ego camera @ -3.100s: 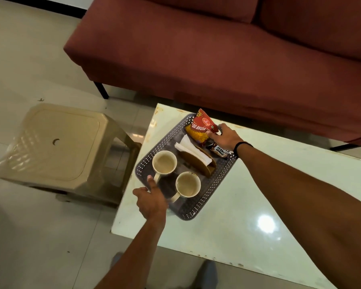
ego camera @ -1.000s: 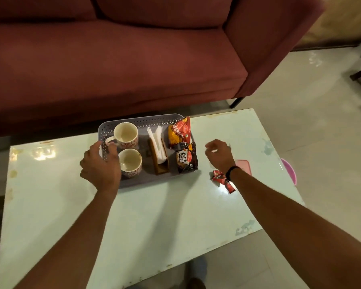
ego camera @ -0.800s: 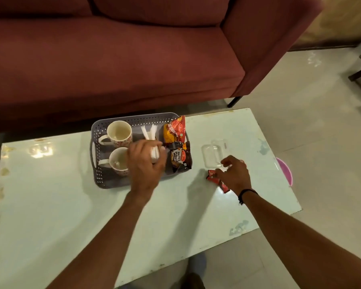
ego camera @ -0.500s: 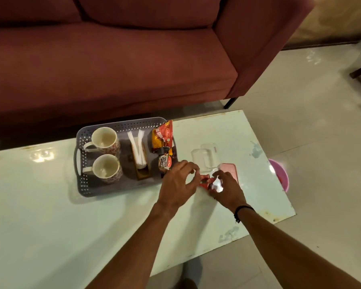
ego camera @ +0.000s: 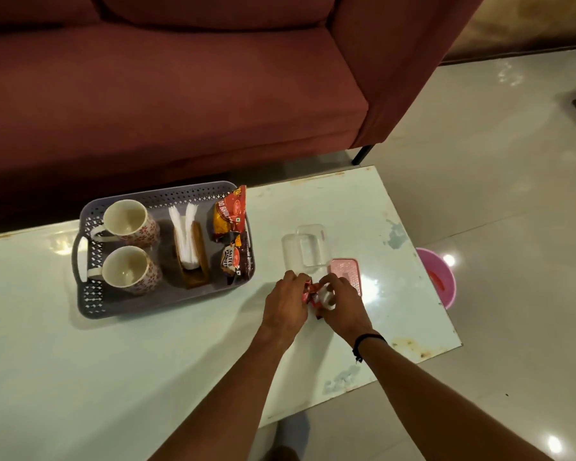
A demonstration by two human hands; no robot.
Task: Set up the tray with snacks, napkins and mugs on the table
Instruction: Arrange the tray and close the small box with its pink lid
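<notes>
A grey perforated tray (ego camera: 94, 304) rests on the pale table (ego camera: 113, 377). It holds two patterned mugs (ego camera: 128, 221) (ego camera: 128, 271), a wooden napkin holder with white napkins (ego camera: 188, 251), a red-orange snack bag (ego camera: 230, 214) and a salted peanut packet (ego camera: 235, 259). To the right of the tray, my left hand (ego camera: 285, 306) and my right hand (ego camera: 343, 306) both grip a small red snack packet (ego camera: 313, 294) just above the tabletop.
A clear plastic container (ego camera: 306, 247) and its pink lid (ego camera: 345, 267) lie just beyond my hands. A maroon sofa (ego camera: 180, 84) runs along the far side of the table. A pink bucket (ego camera: 438, 277) stands on the floor past the table's right edge.
The tray was set down and released. My left hand crossed from the tray to the red packet, and both hands now grip and lift it slightly.
</notes>
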